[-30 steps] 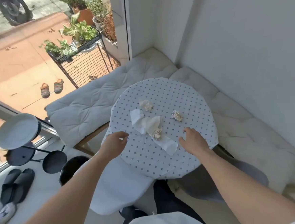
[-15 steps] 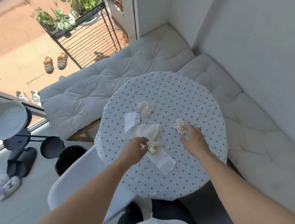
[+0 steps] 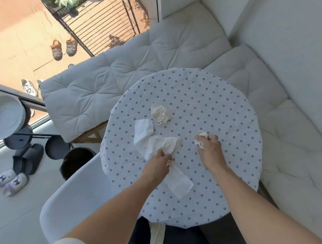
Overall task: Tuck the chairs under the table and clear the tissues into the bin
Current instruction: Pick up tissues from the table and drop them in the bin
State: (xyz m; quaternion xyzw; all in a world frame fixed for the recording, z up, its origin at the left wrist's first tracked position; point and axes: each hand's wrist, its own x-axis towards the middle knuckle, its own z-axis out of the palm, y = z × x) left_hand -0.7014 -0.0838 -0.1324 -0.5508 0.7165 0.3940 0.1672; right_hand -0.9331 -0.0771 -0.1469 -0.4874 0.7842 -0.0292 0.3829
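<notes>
A round table point(image 3: 222, 105) with a dotted white cloth carries several used tissues. My right hand point(image 3: 209, 150) is closed around a small crumpled tissue point(image 3: 202, 138) at the table's middle right. My left hand point(image 3: 159, 161) pinches a little crumpled tissue point(image 3: 170, 162) that lies on a long flat white tissue point(image 3: 158, 147). Another crumpled tissue point(image 3: 160, 113) sits farther back, untouched. A white chair point(image 3: 70, 202) stands at the table's near left edge, its seat partly under the cloth. A dark round bin point(image 3: 74, 163) stands on the floor left of the table.
White cushioned benches point(image 3: 132, 66) wrap the table's far and right sides against the wall. A tiered stand with round trays point(image 3: 3, 117) and slippers point(image 3: 28, 159) are on the floor at left. A glass wall shows a patio beyond.
Both hands moved forward onto the tissues. My right hand closed around the crumpled tissue at the right. My left hand came down on the small tissue atop the flat sheet.
</notes>
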